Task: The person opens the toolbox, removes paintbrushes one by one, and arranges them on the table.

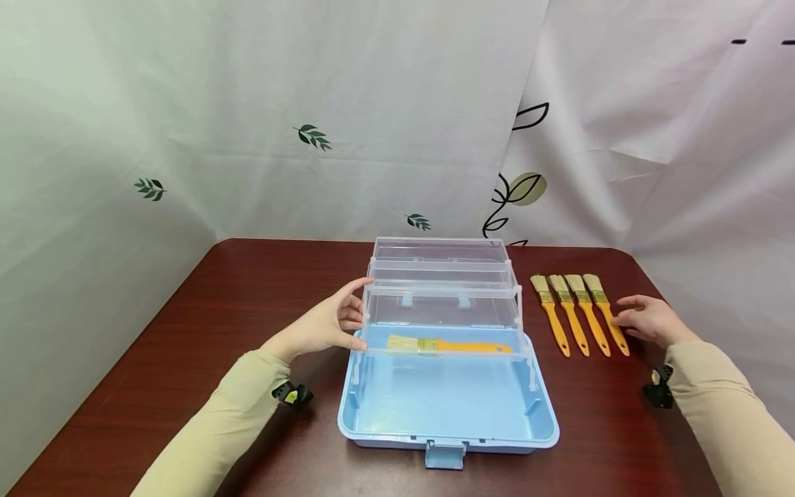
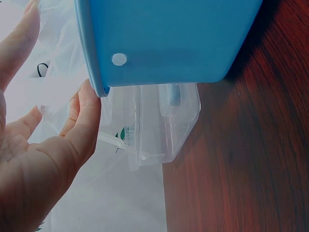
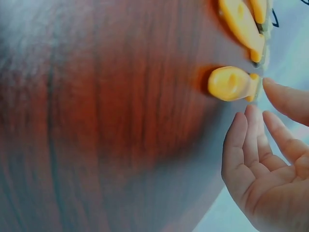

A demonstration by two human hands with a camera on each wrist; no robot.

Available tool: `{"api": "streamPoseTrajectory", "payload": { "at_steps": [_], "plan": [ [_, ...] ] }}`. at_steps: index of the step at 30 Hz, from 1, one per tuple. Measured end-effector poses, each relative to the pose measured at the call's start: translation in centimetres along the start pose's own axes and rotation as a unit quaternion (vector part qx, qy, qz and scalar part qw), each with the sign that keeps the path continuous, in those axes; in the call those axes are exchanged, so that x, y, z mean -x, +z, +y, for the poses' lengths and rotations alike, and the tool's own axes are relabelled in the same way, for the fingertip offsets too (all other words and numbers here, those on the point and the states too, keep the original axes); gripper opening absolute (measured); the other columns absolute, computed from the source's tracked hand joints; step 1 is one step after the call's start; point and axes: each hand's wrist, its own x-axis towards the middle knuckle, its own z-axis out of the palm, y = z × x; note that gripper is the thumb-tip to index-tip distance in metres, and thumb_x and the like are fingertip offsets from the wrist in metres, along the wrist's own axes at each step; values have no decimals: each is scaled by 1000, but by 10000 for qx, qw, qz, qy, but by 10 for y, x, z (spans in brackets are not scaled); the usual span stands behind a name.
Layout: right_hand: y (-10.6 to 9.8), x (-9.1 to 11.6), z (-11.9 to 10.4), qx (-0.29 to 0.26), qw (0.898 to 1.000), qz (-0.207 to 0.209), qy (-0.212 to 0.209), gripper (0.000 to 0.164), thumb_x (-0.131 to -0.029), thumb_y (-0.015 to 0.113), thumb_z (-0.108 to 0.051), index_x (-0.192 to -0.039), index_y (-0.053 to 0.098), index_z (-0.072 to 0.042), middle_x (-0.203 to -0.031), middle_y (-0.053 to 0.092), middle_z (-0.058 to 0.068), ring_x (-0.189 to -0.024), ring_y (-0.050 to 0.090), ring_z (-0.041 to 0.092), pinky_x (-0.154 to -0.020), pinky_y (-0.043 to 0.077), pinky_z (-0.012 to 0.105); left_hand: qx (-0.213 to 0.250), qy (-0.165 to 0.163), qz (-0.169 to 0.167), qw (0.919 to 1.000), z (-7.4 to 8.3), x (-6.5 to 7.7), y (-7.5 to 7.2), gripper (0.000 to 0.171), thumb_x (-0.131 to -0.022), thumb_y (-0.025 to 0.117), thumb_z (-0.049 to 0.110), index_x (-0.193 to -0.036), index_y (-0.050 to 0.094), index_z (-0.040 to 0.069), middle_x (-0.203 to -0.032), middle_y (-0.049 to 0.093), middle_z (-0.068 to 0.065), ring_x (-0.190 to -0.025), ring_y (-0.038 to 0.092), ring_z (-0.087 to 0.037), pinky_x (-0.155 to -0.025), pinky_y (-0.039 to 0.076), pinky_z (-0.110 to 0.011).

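A blue toolbox (image 1: 447, 414) stands open, with clear plastic trays (image 1: 441, 307) raised over its rear half. My left hand (image 1: 326, 321) holds the left end of the clear trays, thumb at the front corner and index finger at the upper edge. A paintbrush (image 1: 472, 347) with a yellow handle lies crosswise at the lower tray's front edge, bristles to the left. On the right, my right hand (image 1: 649, 319) reaches in beside the rightmost paintbrush (image 1: 611, 324), thumb and fingers parted around its handle. In the right wrist view that brush's handle end (image 3: 229, 83) shows just beyond the fingertips.
Several more paintbrushes (image 1: 562, 314) lie in a row on the dark red wooden table (image 1: 267, 276), bristles away from me. The box's front latch (image 1: 445, 455) hangs down toward me. White cloth (image 1: 397, 138) with leaf prints hangs behind the table and along its sides.
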Motion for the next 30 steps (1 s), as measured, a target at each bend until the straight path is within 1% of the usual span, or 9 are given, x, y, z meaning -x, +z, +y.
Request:
{"api": "streamPoseTrajectory", "payload": {
  "at_steps": [5, 9, 12, 15, 18, 21, 23, 25, 30],
  "plan": [
    [-2, 3, -7, -177, 9996, 24, -196, 58, -95, 55, -12, -134, 26, 20, -114, 54, 34, -77, 55, -9, -75, 57, 30, -19, -24, 19, 10000, 0, 0, 0, 104, -69, 85, 12, -149, 19, 19, -108, 47, -15, -97, 56, -22, -92, 51, -33],
    [-1, 6, -18, -357, 9987, 1, -368, 60, -98, 51, -16, -138, 23, 17, -126, 42, 39, -80, 53, -13, -77, 56, 26, -2, -11, 10, 10000, -1, 0, 0, 105, -69, 85, 12, -150, 18, 18, -108, 47, -15, -98, 57, -22, -92, 51, -32],
    [0, 8, -30, -496, 9976, -33, -482, 61, -99, 48, -20, -141, 21, 15, -130, 37, 38, -81, 51, -16, -78, 55, 22, 25, 6, -5, 10000, -1, -1, 1, 105, -69, 85, 13, -150, 18, 18, -109, 48, -16, -98, 57, -22, -91, 51, -31],
    [0, 12, -44, -667, 9960, -47, -592, 61, -99, 49, -22, -142, 21, 12, -125, 44, 29, -81, 52, -16, -78, 54, 20, 40, 10, -15, 10000, -1, -1, 1, 105, -69, 85, 13, -150, 17, 17, -109, 48, -16, -98, 58, -22, -91, 51, -31],
    [1, 15, -61, -832, 9936, -63, -764, 54, -98, 51, -23, -139, 30, 6, -110, 56, 5, -83, 54, -14, -78, 53, 18, 27, 6, -4, 10000, -1, -1, 1, 106, -69, 85, 13, -150, 17, 18, -109, 48, -16, -98, 58, -22, -91, 51, -32],
    [4, 19, -80, -897, 9910, -66, -995, 40, -97, 53, -24, -131, 40, -8, -96, 53, -15, -84, 56, -10, -76, 52, 16, -18, 7, 15, 10000, -1, 0, 0, 106, -69, 85, 13, -150, 18, 18, -109, 48, -15, -99, 57, -22, -92, 51, -33],
    [8, 23, -93, -864, 9889, -68, -1208, 33, -96, 55, -23, -125, 44, -14, -93, 55, -16, -84, 57, -8, -74, 52, 16, -39, 5, 25, 10000, -1, 0, 0, 105, -69, 85, 14, -150, 18, 18, -109, 48, -15, -99, 57, -22, -92, 51, -34],
    [12, 27, -106, -815, 9862, -88, -1439, 31, -96, 56, -21, -124, 45, -14, -91, 56, -16, -82, 58, -6, -72, 51, 17, -44, 3, 27, 10000, -1, 0, 0, 105, -69, 85, 14, -150, 18, 18, -109, 47, -15, -99, 56, -22, -92, 51, -34],
    [23, 37, -137, -614, 9802, -212, -1873, 38, -95, 58, -14, -128, 45, -1, -87, 59, -15, -75, 59, 2, -65, 51, 21, -9, -7, 19, 10000, -2, -1, 1, 106, -69, 85, 13, -150, 17, 18, -110, 47, -16, -98, 56, -23, -91, 51, -33]
  ]
}}
